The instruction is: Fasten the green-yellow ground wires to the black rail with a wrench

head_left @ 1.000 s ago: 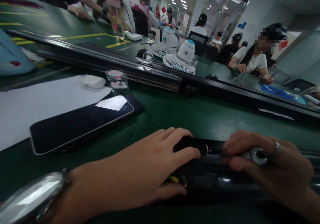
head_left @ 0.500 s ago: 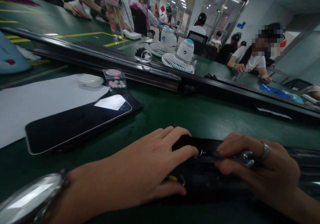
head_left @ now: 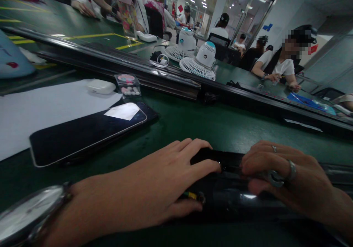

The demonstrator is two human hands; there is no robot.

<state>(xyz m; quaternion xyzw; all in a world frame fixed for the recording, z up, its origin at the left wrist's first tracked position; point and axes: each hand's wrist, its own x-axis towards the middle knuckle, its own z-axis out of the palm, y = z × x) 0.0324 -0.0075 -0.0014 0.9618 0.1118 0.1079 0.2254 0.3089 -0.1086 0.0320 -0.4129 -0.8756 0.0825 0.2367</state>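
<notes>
A long black glossy profile lies on the green table in front of me. My left hand is laid over its left end, fingers on the far side and thumb on the near side, gripping it. The index fingertip touches a small shiny fastener on the profile. Beside the thumb a green-and-yellow wire with a ring-like metal end shows under the palm. My right hand is closed on an open-end wrench. One jaw sticks out towards me; its other end is hidden by the fingers, near the fastener.
A phone lies to the left, partly over white paper. Behind it are a white earbud case and a clear candy box. Dark metal rails cross the table, with two white fans beyond. Several people sit farther back.
My right hand has turned and its knuckles have rolled over, swinging the wrench slightly. My left hand keeps nearly the same place on the profile.
</notes>
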